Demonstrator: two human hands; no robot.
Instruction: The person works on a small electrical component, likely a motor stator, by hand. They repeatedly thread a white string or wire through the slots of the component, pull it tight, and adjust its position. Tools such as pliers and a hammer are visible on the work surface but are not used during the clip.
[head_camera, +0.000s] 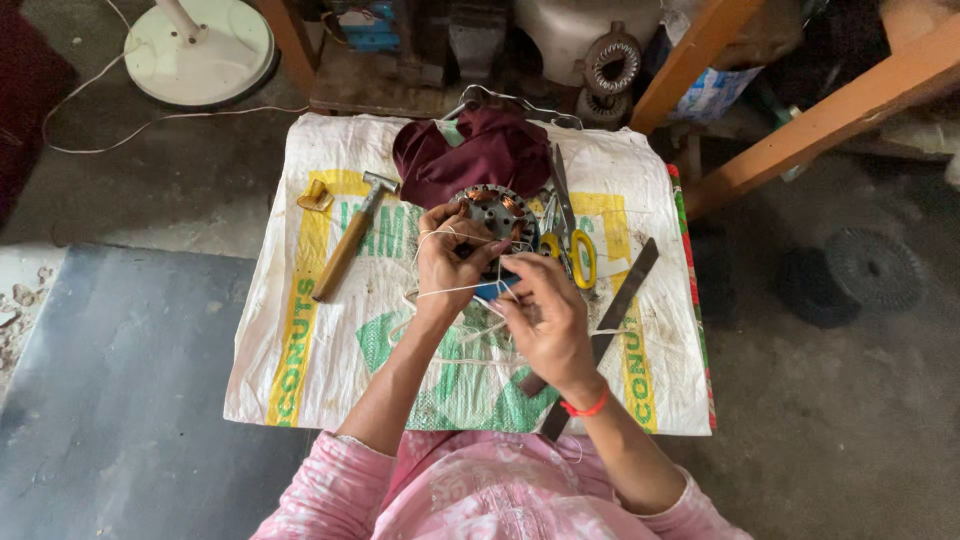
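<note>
A round metal motor stator (500, 213) with copper windings is propped upright in front of me on a white woven sack (330, 340). My left hand (448, 262) grips its lower left side, with white thread (452, 290) looped over the fingers. My right hand (545, 318) pinches the thread together with a small blue object just below the stator. A red band circles my right wrist.
A wooden-handled hammer (348, 240) lies to the left, yellow-handled scissors (572, 245) and a dark flat file (610, 310) to the right, a maroon cloth (475, 150) behind the stator. A white fan base (200, 50) and orange wooden frame legs (800, 130) stand on the concrete floor.
</note>
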